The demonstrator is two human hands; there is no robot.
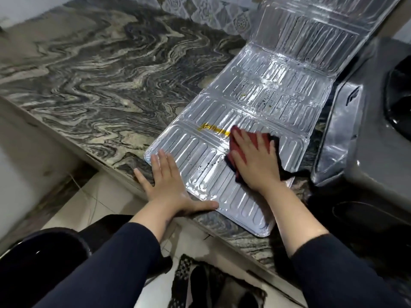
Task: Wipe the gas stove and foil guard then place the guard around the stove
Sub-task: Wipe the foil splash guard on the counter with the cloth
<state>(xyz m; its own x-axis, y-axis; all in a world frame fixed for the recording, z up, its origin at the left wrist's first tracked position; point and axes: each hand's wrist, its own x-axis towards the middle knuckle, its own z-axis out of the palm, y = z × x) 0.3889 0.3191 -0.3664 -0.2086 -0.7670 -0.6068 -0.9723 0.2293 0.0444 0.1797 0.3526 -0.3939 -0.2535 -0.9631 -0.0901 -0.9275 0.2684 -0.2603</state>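
A silver ribbed foil guard [262, 101] lies unfolded on the marbled countertop [93, 81], its far panel bent up against the tiled wall. A yellow streak [213, 128] and dark specks mark the foil. My right hand [253, 161] presses flat on a red and black cloth [272, 141] on the near panel. My left hand [166, 183] lies flat with fingers spread on the guard's near left corner and the counter edge. The grey gas stove [373, 138] stands at the right, partly cut off by the frame.
The counter's front edge runs diagonally below my hands. Beneath it are a light tiled floor [106, 210] and a black-and-white patterned mat [200, 283]. A dark round object [44, 247] sits at lower left.
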